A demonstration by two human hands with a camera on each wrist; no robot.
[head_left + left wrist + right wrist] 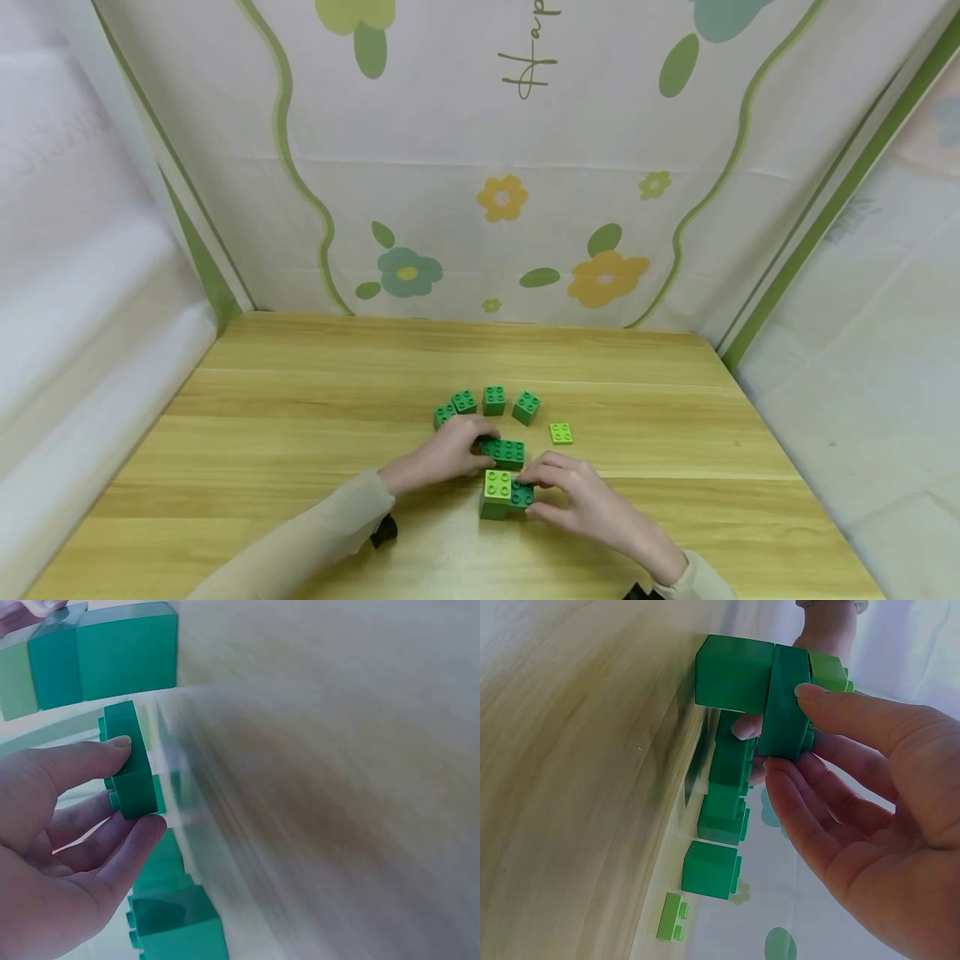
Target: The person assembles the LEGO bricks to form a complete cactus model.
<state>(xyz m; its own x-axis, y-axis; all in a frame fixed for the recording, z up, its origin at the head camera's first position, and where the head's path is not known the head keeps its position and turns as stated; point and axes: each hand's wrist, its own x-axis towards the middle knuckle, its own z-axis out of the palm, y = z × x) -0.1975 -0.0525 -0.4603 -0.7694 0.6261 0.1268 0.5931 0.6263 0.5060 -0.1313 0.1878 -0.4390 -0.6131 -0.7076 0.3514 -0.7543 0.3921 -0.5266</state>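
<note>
My left hand [450, 452] pinches one end of a long green building brick [508, 453], with the thumb on one side and fingertips on the other in the left wrist view. Closer to me stands a small stack: a green block [735, 675] at the bottom, a long green brick [786, 705] across it, and a lime-green piece [497, 483] on top at the left end. The overhanging right end of that long brick is pinched between thumb and fingers of my right hand [581, 496]. The stack is just nearer to me than the left hand's brick.
Several square green bricks [493, 400] stand in an arc behind the left hand. To their right, a flat lime-green piece [561, 433] lies studs up on the wooden table [300, 400]. A flower-patterned cloth [450, 125] rises behind the table's far edge.
</note>
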